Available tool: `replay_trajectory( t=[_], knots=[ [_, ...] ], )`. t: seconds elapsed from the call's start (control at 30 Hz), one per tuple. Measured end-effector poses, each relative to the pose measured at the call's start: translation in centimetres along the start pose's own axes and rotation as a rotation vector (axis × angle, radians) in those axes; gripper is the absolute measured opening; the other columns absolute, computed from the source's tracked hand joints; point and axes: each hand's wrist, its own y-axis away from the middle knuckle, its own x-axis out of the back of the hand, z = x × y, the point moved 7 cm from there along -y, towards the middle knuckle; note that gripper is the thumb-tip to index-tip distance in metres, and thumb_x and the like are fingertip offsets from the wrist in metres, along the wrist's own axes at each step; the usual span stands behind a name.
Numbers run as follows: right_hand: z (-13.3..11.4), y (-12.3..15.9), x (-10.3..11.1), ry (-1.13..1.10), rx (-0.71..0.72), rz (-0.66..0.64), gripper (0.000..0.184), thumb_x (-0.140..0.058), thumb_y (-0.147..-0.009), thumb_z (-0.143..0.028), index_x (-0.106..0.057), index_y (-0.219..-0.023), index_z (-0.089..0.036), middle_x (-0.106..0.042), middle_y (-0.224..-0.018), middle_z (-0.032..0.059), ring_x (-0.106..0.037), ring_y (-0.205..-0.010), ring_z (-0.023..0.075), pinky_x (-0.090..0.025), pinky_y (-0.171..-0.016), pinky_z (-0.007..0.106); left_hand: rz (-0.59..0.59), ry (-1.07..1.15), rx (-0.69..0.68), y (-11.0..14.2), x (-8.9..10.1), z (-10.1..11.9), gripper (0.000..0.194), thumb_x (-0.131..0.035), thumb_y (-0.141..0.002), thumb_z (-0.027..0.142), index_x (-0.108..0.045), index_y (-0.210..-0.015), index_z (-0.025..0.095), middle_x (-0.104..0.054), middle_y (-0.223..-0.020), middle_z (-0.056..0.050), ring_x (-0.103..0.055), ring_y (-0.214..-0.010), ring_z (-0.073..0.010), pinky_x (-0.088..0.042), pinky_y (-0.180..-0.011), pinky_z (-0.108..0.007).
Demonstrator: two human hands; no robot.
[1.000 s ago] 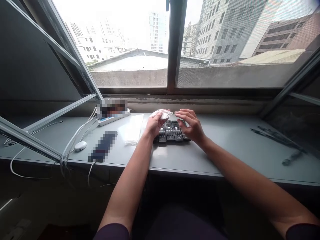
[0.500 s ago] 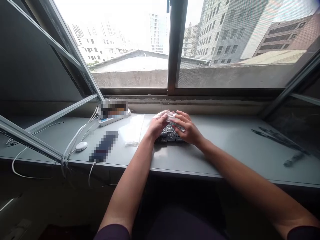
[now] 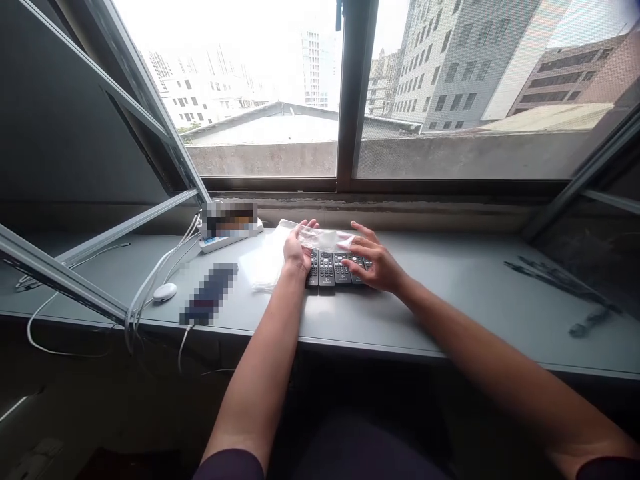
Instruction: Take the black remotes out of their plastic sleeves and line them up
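Note:
A thin, clear plastic bag [image 3: 326,238] is stretched sideways between my hands, just above a row of several black remote controls [image 3: 327,272]. My left hand [image 3: 295,252], palm turned up, is closed loosely around the bag's left end, its fingertips showing behind the film. At the opposite end, my right hand [image 3: 376,261] grips the film between its fingers, with the index finger raised and the thumb lower, over the remotes. Its palm side is partly hidden. The remotes lie side by side on the desk; my right hand covers those on the right.
Left of my left hand lies a stack of clear plastic bags [image 3: 260,270]. A white power strip [image 3: 233,238], white cables [image 3: 159,270], a round white puck [image 3: 165,292] and a blurred-out dark device [image 3: 209,293] are further left. Dark strips [image 3: 555,280] lie at right.
The crumpled bag has been drawn out lengthwise between my hands. My right hand came left onto its end, and my left hand shifted left, uncovering more remotes.

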Motion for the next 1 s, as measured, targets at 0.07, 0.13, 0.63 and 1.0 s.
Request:
replay_trajectory(
  t=[0.07,0.13,0.63,1.0],
  knots=[
    [0.1,0.0,-0.4,0.007,-0.006,-0.044,0.029,-0.075,-0.103,-0.032,-0.084,-0.131,-0.031,-0.07,-0.155,0.0061,-0.034,-0.167,0.038,-0.041,-0.129,0.069,0.003,0.013,-0.005,-0.1,0.1,0.0,0.037,-0.045,-0.112,0.029,-0.067,-0.138,0.014,-0.081,-0.128,-0.015,-0.079,-0.113,-0.0223,-0.063,-0.1,-0.037],
    [0.2,0.1,-0.4,0.007,-0.02,-0.067,0.026,-0.075,-0.104,-0.032,-0.086,-0.128,-0.033,-0.069,-0.156,0.0045,-0.031,-0.169,0.0377,-0.039,-0.13,0.07,0.022,0.045,-0.017,-0.2,0.3,0.1,0.044,-0.036,-0.116,0.034,-0.067,-0.139,0.014,-0.081,-0.125,-0.015,-0.08,-0.112,-0.0219,-0.062,-0.101,-0.036],
    [0.0,0.1,-0.2,-0.071,-0.023,-0.027,0.035,-0.074,-0.106,-0.038,-0.08,-0.139,-0.029,-0.075,-0.146,0.0094,-0.037,-0.167,0.0367,-0.045,-0.128,0.064,-0.192,-0.129,0.071,1.7,-1.9,-0.4,0.036,-0.061,-0.106,0.04,-0.074,-0.129,0.014,-0.082,-0.127,-0.016,-0.079,-0.114,-0.0245,-0.064,-0.09,-0.031],
    [6.4,1.9,2.2,0.177,-0.359,0.195,0.029,-0.071,-0.102,-0.042,-0.083,-0.122,-0.024,-0.078,-0.115,0.0127,-0.072,-0.113,0.0338,-0.059,-0.107,0.059,0.053,-0.031,0.009,-0.3,-1.1,1.1,0.034,-0.054,-0.111,0.032,-0.071,-0.136,0.017,-0.083,-0.116,-0.011,-0.081,-0.082,-0.015,-0.059,-0.057,-0.019]
  ],
)
